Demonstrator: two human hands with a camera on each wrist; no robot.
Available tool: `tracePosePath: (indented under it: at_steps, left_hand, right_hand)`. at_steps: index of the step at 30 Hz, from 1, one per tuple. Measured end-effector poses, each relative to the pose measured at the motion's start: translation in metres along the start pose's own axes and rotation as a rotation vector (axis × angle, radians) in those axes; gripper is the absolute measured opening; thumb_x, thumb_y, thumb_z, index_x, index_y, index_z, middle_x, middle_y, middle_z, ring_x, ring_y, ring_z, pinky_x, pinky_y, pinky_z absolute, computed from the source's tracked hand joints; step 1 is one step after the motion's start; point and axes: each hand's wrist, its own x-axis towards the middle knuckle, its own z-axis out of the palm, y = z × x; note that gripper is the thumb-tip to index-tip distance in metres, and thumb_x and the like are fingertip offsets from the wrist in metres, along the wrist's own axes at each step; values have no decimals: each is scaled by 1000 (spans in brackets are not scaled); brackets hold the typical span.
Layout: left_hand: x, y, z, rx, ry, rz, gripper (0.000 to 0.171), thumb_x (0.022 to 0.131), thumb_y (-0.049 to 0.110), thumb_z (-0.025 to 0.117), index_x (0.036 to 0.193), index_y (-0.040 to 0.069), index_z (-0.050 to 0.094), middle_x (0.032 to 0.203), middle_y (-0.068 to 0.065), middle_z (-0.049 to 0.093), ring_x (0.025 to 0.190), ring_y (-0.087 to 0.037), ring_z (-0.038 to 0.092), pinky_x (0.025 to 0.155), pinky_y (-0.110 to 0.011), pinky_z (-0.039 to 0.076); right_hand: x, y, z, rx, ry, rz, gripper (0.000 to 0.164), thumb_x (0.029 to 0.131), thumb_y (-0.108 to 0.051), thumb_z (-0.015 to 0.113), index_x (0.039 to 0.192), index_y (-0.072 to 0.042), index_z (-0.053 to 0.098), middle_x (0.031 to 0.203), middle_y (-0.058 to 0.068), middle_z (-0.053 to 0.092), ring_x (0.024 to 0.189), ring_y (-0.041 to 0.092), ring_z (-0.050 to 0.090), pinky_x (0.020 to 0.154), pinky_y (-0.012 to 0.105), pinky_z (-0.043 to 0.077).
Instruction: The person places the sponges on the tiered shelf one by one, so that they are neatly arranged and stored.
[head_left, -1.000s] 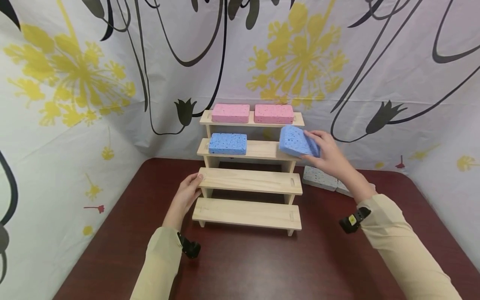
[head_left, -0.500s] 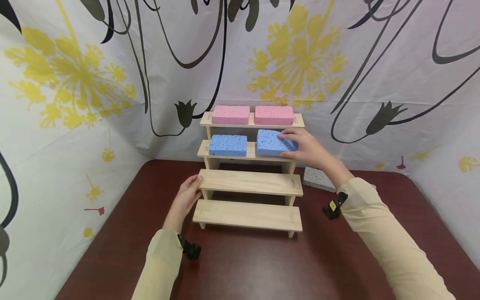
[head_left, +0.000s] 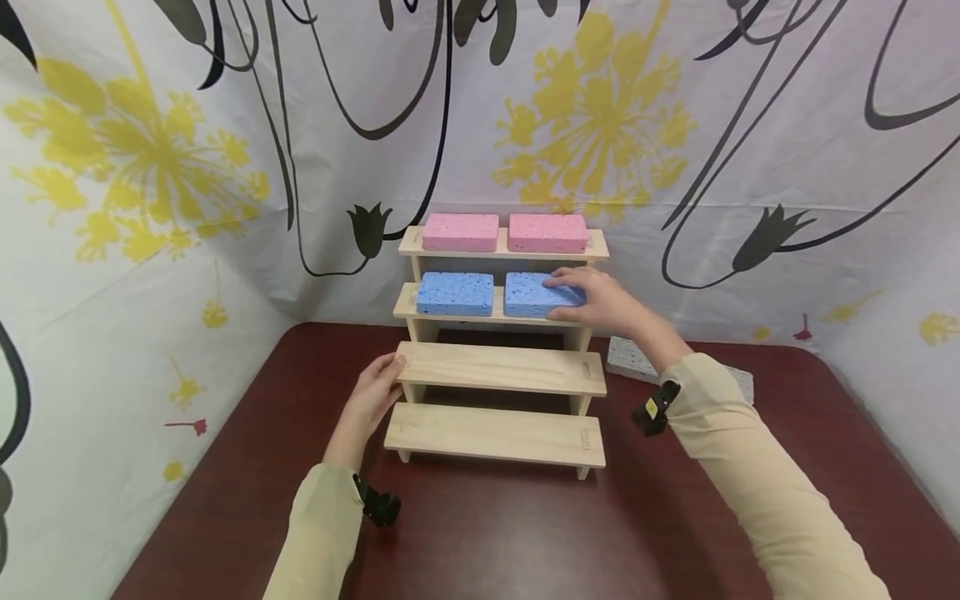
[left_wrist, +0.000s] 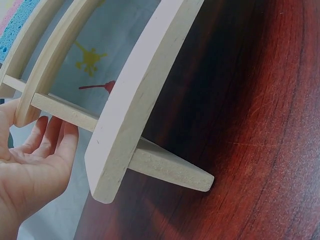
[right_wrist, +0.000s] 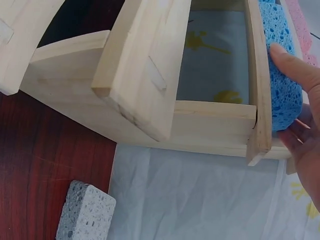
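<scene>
Pinching rightmost blue sponge [head_left: 528, 297] on second-highest shelf [head_left: 406, 300], right of frame centre: right hand [head_left: 600, 302]. Left hand [head_left: 373, 392], left of centre, gripping wooden rack [head_left: 495, 367]. Risk: snagging fingers might drag sponge off; slack left grip, rack sliding.

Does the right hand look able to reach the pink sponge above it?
Probably yes, once the right hand releases the blue sponge: the pink sponge sits uncovered on the top shelf.

The stand [head_left: 498, 367] on the surface [head_left: 480, 542] bears 2 upper sponges [head_left: 461, 232] on its top step [head_left: 411, 242], 2 lower sponges [head_left: 454, 294] on the next step [head_left: 406, 302]. Other sponges [head_left: 627, 357] lie to its right.
</scene>
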Motion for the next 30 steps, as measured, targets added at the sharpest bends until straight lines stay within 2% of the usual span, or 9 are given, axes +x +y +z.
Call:
tracePosePath:
  at_steps: [6,10,12,16,18,20,24,27,30]
  left_hand:
    - [-1,1,-1,21,1,-12,54,97,28,44,141,2,26,145,-21,27,136,-30,27,113,-43,24]
    - [-2,2,-2,0,7,-7,53,98,27,43,140,1,26,144,-22,28,136,-30,26,114,-43,23]
    - [-2,1,-1,-16,3,-2,53,98,26,43,140,0,25,144,-23,27,136,-30,26,114,-43,22]
    - [-1,0,0,-22,6,-4,54,97,26,43,141,0,24,144,-22,27,136,-30,26,114,-42,23]
    - [-1,-2,1,-25,10,-7,54,97,26,43,140,0,25,144,-22,28,136,-30,27,114,-42,23]
    - [-1,-3,2,-26,12,-9,53,98,26,43,140,0,26,143,-22,29,136,-29,27,114,-42,23]
    - [0,-5,2,-23,6,-5,52,98,25,43,140,0,26,142,-22,29,135,-29,28,114,-42,24]
    - [0,-4,1,-15,4,2,53,98,26,43,140,0,26,142,-23,29,135,-30,28,113,-43,24]
    - [0,-2,0,-5,2,3,53,97,27,43,140,0,26,143,-22,29,135,-29,28,114,-42,24]
  right_hand:
    - [-3,0,1,1,34,-29,51,77,-24,74,122,-5,58,133,21,48,126,38,39,106,54,30]
    - [-3,-2,3,-28,30,-25,55,77,-27,73,125,-6,55,137,20,44,128,38,37,108,53,28]
    - [-4,-2,5,-49,61,-34,57,75,-28,75,125,-5,55,137,20,44,128,38,36,109,53,26]
    - [-12,5,14,-84,224,-119,59,70,-24,79,120,-1,57,129,22,50,123,37,41,106,52,30]
    - [-20,12,19,-70,328,-162,60,66,-20,81,118,1,58,125,22,52,119,37,44,103,52,33]
    - [-29,20,22,-35,408,-167,61,65,-17,82,118,1,57,123,22,53,117,37,45,100,53,36]
    - [-50,38,26,53,472,-75,62,71,-19,78,125,-2,51,125,20,51,118,37,43,98,54,36]
    - [-67,54,25,78,446,32,62,78,-26,72,130,-3,46,129,21,47,121,39,40,98,57,34]
    - [-82,67,23,86,412,138,64,81,-30,69,133,-3,43,133,22,44,124,40,37,100,58,32]
